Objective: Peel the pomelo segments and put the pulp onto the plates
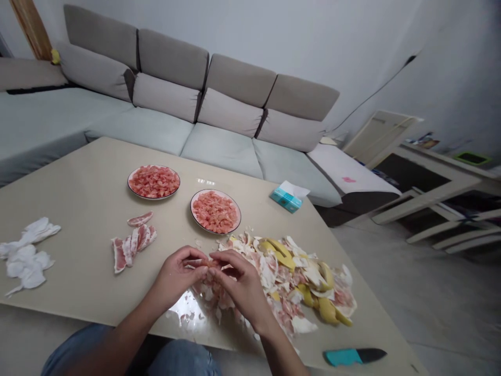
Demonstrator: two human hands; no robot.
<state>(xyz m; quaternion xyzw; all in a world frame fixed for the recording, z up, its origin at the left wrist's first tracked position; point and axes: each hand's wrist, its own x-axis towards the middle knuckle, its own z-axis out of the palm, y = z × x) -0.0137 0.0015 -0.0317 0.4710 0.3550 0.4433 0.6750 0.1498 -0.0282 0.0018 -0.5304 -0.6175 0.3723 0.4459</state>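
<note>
My left hand [183, 269] and my right hand [237, 271] meet over the near part of the table, fingers pinched on a small pink pomelo segment [207, 263]. Much of that piece is hidden by the fingers. Beneath and to the right of my hands spreads a heap of pomelo peel [282, 261], white pith and yellow rind mixed with pinkish membrane. Several unpeeled pomelo segments [133, 243] lie to the left. Beyond my hands stand two plates, a nearer plate [237, 225] and a farther plate [178, 192], both heaped with pink pulp pieces.
A knife [354, 356] with a turquoise handle lies near the table's front right edge. Crumpled white tissues [29, 256] sit at the left, and a blue tissue box [287, 198] stands at the back right. A grey sofa [219, 141] runs behind the table [78, 209].
</note>
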